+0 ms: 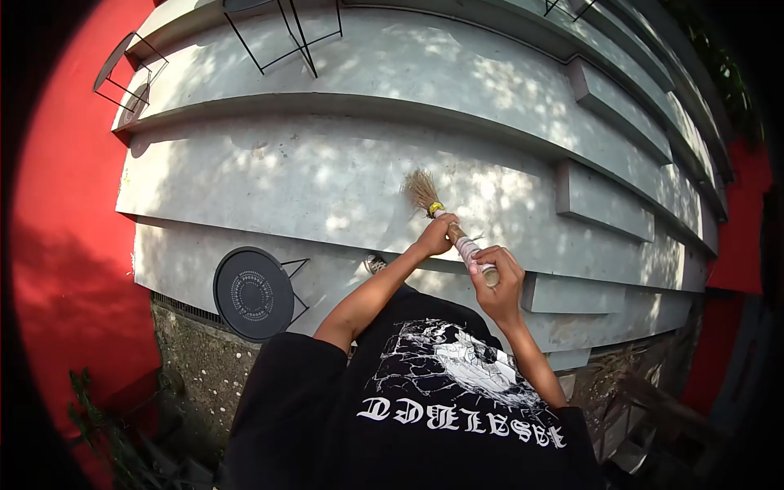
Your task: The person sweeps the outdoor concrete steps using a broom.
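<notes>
Both my hands grip a short broom, held slantwise in front of my body. My left hand (437, 235) wraps around the lower handle, just above the yellow binding. Higher up, my right hand (498, 278) closes around the pale-wrapped top end of the handle. The straw bristles of the broom (422, 189) point away from me, over the grey concrete step (294, 188) and overlapping its sunlit surface in this view.
A round black stool (254, 294) stands at lower left. Thin-legged black furniture (304, 41) sits on an upper step, with another round-topped piece (110, 61) by the red wall (73, 245). Small block steps (604, 200) rise at right. A shoe (374, 263) shows below my left forearm.
</notes>
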The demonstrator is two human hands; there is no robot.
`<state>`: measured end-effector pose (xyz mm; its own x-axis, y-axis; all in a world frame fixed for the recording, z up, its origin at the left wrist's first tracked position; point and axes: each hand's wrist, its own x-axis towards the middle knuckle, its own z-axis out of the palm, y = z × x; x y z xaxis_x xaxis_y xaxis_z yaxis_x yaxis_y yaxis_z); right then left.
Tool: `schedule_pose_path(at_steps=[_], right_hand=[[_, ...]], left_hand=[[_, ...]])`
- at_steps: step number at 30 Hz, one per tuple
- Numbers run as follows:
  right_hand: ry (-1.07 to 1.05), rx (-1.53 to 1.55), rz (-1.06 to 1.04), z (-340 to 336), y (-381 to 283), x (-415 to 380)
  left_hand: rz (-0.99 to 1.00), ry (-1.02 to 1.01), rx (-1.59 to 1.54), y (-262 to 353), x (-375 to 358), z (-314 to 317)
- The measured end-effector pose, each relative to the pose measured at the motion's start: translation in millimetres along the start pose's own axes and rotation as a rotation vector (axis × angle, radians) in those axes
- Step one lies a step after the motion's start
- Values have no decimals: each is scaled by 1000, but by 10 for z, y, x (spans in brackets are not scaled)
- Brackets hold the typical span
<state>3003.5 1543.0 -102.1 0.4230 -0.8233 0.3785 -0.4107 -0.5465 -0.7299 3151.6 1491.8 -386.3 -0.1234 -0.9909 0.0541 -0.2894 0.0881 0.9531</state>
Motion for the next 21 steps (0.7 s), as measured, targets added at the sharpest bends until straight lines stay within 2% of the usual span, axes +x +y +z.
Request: schedule_pose_path(at_steps=[2, 3, 4, 6, 7, 10, 14, 16, 17, 18, 20, 21], right_hand=[[68, 0, 21, -211, 23, -294], [108, -59, 10, -399, -41, -391], [103, -80, 31, -599, -91, -508], [56, -142, 50, -1001, -242, -733], [84, -139, 59, -1133, -273, -892], [149, -122, 83, -1583, -432, -1409], [356, -100, 110, -2077, -436, -2183], [418, -40, 179, -2113, -239, -2454], [442, 7, 205, -2054, -38, -2529], [463, 58, 231, -1970, 176, -2601], [457, 1, 267, -1694, 619, -2745], [494, -16, 281, -1645, 728, -2832]], left_hand=[[70, -166, 1, 217, -172, 439], [144, -165, -3, 333, -217, 696], [221, -170, -11, 460, -258, 917], [269, -366, -77, 699, -293, 1267], [331, -396, -73, 976, -337, 1359], [411, -587, 79, 1482, -463, 1680], [479, -526, 265, 1817, -708, 1935], [459, -464, 337, 1705, -709, 2029], [419, -475, 369, 1516, -640, 2084], [403, -402, 404, 1325, -600, 2136], [265, -389, 464, 920, -517, 2321], [256, -462, 450, 777, -491, 2459]])
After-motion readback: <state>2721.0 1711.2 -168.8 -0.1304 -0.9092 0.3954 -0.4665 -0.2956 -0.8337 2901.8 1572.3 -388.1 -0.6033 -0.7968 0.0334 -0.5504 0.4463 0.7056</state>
